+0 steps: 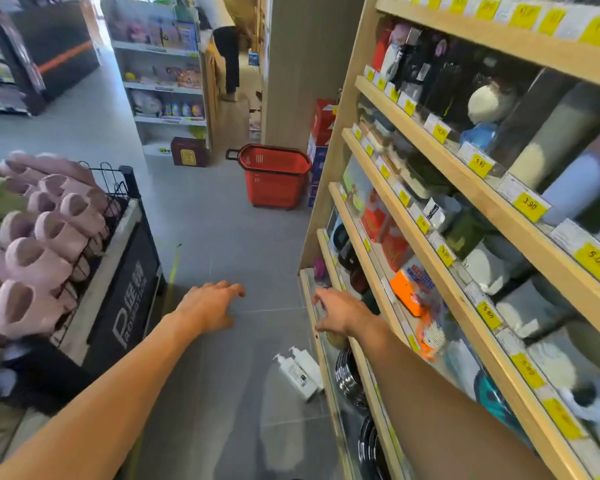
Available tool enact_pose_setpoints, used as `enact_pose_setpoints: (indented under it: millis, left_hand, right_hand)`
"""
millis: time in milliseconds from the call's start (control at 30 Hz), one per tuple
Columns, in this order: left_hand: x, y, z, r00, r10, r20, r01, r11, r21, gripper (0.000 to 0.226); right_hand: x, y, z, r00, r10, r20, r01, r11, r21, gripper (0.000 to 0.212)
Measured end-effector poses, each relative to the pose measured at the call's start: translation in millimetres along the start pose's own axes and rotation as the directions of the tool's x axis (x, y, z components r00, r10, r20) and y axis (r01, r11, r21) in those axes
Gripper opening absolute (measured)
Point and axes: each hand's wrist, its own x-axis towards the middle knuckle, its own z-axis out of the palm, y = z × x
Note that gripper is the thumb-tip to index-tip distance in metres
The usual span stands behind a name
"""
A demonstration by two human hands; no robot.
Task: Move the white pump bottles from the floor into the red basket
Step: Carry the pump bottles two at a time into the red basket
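Over the grey floor (205, 220), left fingers (231, 289): straight, slightly apart, holding nothing.
Left hand (210, 308): palm down, stretched forward above the middle of the aisle.
Right fingers (321, 299): loosely bent and empty; blurred, so contact with the lowest shelf rail cannot be told.
Right hand (342, 313): held out at the floor's right edge, just beside the wooden shelf unit (331, 168).
White pump bottles (298, 374): two, side by side and touching, at the floor's right edge against the unit's foot; upright or tilted cannot be told.
Red basket (274, 178): standing farther along the same edge, by the unit's far corner, well apart from the bottles.
Slipper rack (125, 289): lines the floor's left edge, loaded with pink slippers (39, 258).
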Motion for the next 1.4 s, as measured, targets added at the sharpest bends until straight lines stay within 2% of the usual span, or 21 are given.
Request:
enact_pose_setpoints:
  millis: [267, 400, 633, 800, 900, 1000, 1133, 1233, 1300, 1400]
  left_hand:
    - [93, 11, -15, 0.998, -0.014, 0.060, 0.011, 0.999, 0.044, 0.061]
    - [134, 26, -9, 0.996, -0.033, 0.085, 0.032, 0.999, 0.020, 0.061]
    - [192, 38, 45, 0.975, -0.097, 0.198, 0.109, 0.993, -0.049, 0.061]
    - [221, 51, 105, 0.966, -0.160, 0.203, 0.202, 0.958, -0.203, 0.053]
    - [242, 58, 146, 0.951, -0.229, 0.206, 0.285, 0.906, -0.313, 0.048]
    - [266, 59, 203, 0.903, -0.297, 0.310, 0.408, 0.816, -0.409, 0.044]
    - [290, 64, 292, 0.824, -0.355, 0.443, 0.547, 0.703, -0.454, 0.041]
    - [316, 78, 380, 0.781, -0.330, 0.530, 0.579, 0.701, -0.416, 0.040]
    - [340, 88, 440, 0.777, -0.304, 0.551, 0.570, 0.711, -0.412, 0.042]
    - [386, 96, 533, 0.764, -0.283, 0.580, 0.575, 0.706, -0.413, 0.047]
  right_hand:
    - [72, 54, -12, 0.998, 0.053, 0.035, -0.055, 0.998, 0.037, 0.053]
    - [120, 88, -1, 0.991, 0.047, 0.122, -0.053, 0.997, 0.048, 0.057]
    - [186, 111, 61, 0.970, 0.022, 0.240, -0.067, 0.981, 0.180, 0.053]
    - [205, 133, 119, 0.962, 0.071, 0.264, -0.136, 0.962, 0.237, 0.050]
    - [218, 150, 157, 0.958, 0.149, 0.246, -0.212, 0.944, 0.253, 0.050]
    - [233, 165, 216, 0.920, 0.227, 0.319, -0.317, 0.910, 0.266, 0.052]
    - [254, 180, 295, 0.861, 0.309, 0.403, -0.445, 0.841, 0.308, 0.049]
    - [284, 198, 374, 0.828, 0.342, 0.444, -0.508, 0.793, 0.336, 0.046]
    - [308, 215, 431, 0.809, 0.379, 0.449, -0.545, 0.771, 0.331, 0.046]
    - [356, 247, 517, 0.807, 0.435, 0.399, -0.568, 0.758, 0.321, 0.041]
